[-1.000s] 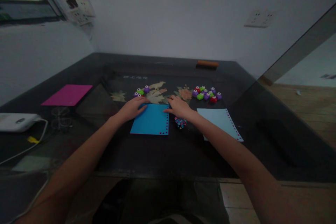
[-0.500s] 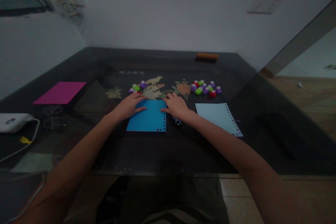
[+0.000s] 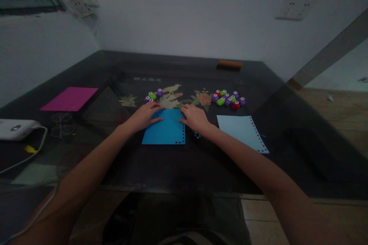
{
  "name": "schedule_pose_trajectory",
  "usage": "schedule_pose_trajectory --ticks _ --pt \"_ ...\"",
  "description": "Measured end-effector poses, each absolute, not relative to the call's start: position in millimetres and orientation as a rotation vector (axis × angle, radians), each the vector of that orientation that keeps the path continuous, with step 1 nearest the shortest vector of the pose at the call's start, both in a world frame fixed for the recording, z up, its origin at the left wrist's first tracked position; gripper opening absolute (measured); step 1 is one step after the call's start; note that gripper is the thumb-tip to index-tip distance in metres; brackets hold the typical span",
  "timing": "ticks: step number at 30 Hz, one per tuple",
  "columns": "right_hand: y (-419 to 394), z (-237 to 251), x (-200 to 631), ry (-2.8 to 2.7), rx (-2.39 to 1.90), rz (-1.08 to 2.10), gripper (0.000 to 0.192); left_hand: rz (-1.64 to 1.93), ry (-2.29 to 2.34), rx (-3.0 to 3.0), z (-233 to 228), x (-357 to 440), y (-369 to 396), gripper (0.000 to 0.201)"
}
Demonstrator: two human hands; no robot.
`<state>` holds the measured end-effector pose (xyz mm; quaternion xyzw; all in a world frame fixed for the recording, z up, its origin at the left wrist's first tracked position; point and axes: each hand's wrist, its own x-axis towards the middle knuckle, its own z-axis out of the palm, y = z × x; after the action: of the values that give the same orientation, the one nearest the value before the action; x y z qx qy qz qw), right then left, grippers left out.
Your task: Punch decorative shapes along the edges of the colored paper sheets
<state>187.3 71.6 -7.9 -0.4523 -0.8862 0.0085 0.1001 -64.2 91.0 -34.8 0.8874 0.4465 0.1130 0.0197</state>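
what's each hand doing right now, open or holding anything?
Left hand: open, flat on the top left corner of the blue sheet, gripping nothing.
Right hand: open, fingers resting at the sheet's top right corner, gripping nothing.

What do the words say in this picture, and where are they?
Pale line of characters on the dark table top, above the leaf pictures: too blurred to read.
Blue paper under the left hand and right hand: no writing, only punched dots.
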Motion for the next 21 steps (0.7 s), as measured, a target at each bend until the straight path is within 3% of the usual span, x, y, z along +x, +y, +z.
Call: schedule_pose_trajectory --ticks 6,21 --pt "75.6 -11.0 187.8 -2.569 -1.364 0.091 0.011 0.346 1.378 2.76 -32.7 -62.2 89.7 0.048" --pt "80.8 -13.8 190.2 -2.47 -1.348 0.287 0.014 0.378 1.525 2.697 -23.5 -58.6 85.1 0.046"
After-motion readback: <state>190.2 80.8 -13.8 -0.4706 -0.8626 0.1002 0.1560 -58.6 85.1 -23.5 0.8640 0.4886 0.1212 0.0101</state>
